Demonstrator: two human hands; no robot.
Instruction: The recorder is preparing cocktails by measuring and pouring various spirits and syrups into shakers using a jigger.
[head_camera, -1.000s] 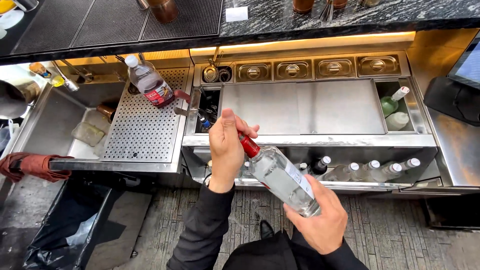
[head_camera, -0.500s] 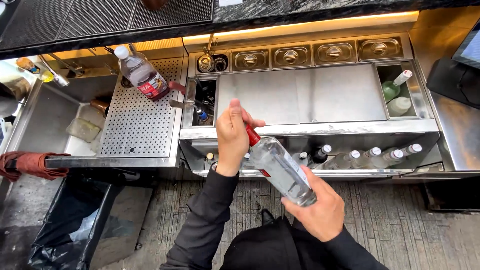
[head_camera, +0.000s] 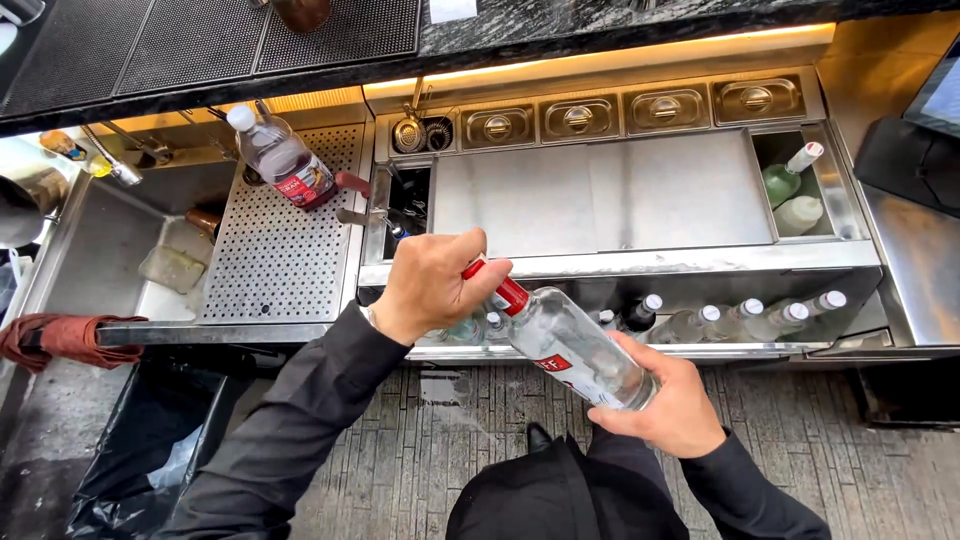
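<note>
A clear glass bottle with a red cap is tilted in front of me, over the bottle rail. My right hand grips its base from below. My left hand is wrapped around the red cap at the top of the neck. Both sleeves are black. Under the bottle, several capped bottles lie in the speed rail below the steel counter.
A plastic bottle with a red label stands on the perforated drain board. A sink lies at left with a red cloth on its rim. Lidded steel containers line the back. Two squeeze bottles sit in the right well.
The bottle has stayed tilted between my hands. My left hand has closed further round the red cap. The view has shifted slightly.
</note>
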